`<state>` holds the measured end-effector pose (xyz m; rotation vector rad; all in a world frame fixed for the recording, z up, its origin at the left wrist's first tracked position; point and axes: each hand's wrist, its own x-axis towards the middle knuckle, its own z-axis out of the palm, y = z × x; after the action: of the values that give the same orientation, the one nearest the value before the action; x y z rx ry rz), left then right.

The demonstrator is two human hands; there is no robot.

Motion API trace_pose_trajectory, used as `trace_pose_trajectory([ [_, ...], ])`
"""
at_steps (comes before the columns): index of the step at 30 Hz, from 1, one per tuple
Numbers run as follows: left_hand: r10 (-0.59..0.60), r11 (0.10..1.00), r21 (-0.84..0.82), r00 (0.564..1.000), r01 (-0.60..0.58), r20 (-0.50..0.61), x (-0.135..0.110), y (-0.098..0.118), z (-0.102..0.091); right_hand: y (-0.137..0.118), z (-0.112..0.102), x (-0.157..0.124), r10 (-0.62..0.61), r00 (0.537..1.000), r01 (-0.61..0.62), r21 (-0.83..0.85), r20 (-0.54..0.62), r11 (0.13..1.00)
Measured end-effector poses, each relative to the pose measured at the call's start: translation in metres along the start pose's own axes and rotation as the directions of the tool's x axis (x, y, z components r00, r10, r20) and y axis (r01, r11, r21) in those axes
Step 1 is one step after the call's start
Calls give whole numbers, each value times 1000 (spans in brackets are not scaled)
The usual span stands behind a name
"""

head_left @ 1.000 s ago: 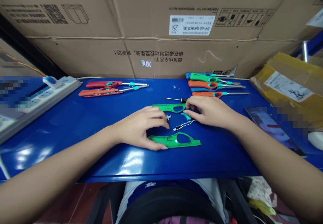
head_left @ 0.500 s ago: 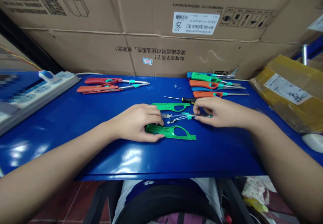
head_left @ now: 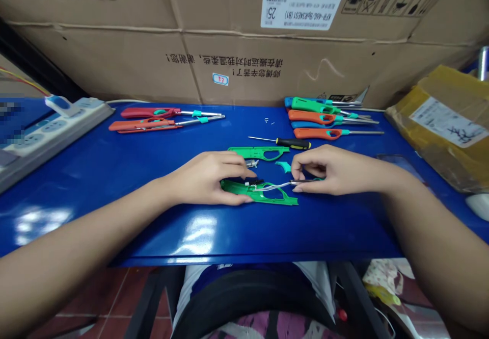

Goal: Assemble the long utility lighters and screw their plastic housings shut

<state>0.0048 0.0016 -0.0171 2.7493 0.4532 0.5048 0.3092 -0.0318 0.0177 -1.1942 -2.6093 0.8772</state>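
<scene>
My left hand is closed over the left end of a green lighter casing half, thumb at its near edge. Between thumb and finger, my right hand pinches a lighter's metal nozzle tube. White wires run from the tube leftward over the casing half to a small white connector by my left fingertips. A second green casing half lies just behind. A teal trigger and a small metal valve part lie between the halves. My left palm hides the casing's left end.
Behind the right hand lies a black-and-yellow screwdriver. Several assembled lighters are piled at the back right, and two red-orange ones at the back left. A power strip stands left, a taped carton right. A large cardboard box walls the back.
My right hand has brought the tube and wires nearer, from between the halves to over the near casing half. The teal trigger now lies apart from the tube. The view has tilted down slightly.
</scene>
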Motion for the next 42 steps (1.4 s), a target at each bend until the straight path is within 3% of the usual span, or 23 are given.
trace_pose_trajectory([
  [12,-5,1000,28,1000,4,19,-1,-3,-2,-1,3,1,45,987,-54,55,152,997],
  [17,-11,998,64,1000,11,6,-1,-3,-2,-1,1,-1,29,992,-35,51,121,998],
  [22,-14,995,95,1000,13,9,-2,-4,-5,6,5,3,-10,1000,10,-44,-3,999],
  [31,-21,992,121,1000,19,17,-2,-5,-5,11,9,6,-28,1000,28,-4,15,1000],
  [42,-57,992,118,998,54,27,-1,-4,-7,13,12,10,-216,971,215,-22,-99,976],
])
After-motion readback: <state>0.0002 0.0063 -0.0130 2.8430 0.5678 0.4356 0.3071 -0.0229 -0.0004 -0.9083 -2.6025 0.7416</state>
